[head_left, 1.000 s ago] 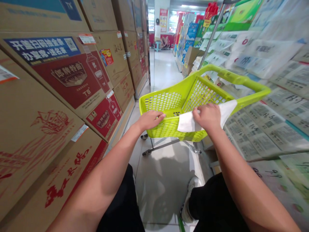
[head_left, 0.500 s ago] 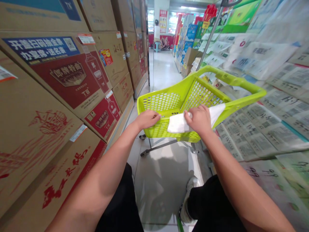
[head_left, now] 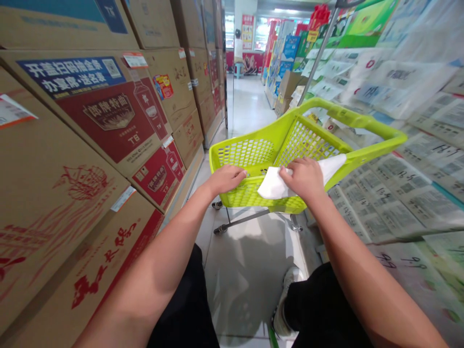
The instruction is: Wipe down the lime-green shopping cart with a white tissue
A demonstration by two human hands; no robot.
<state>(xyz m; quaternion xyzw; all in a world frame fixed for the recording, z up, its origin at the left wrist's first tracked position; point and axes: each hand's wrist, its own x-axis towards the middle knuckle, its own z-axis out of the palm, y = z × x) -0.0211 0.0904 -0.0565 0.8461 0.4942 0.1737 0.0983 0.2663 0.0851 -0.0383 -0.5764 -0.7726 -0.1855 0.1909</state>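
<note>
A yellow-green shopping cart (head_left: 250, 150) stands sideways in front of me, its handle off to the right. My left hand (head_left: 229, 179) grips the near rim of its basket, fingers curled over the edge. Further right along the same rim, my right hand (head_left: 303, 178) is closed on a white cloth (head_left: 272, 184) and presses it against the rim. One end of the cloth hangs left of the hand over the basket's side; another part stretches right toward the handle. The fingertips of my right hand are partly hidden behind the rim.
Stacked cardboard cartons (head_left: 105, 116) line the left side. On the right, a slope of plastic-wrapped packs (head_left: 384, 193) comes close to the cart's handle. A grey metal pole (head_left: 319, 55) rises behind the cart. Far down the aisle a person (head_left: 238, 48) sits on a blue stool (head_left: 238, 70).
The whole view has shifted slightly, so cart and hands appear a little further right. My right hand has moved slightly along the rim with the cloth; its hanging end looks more folded.
</note>
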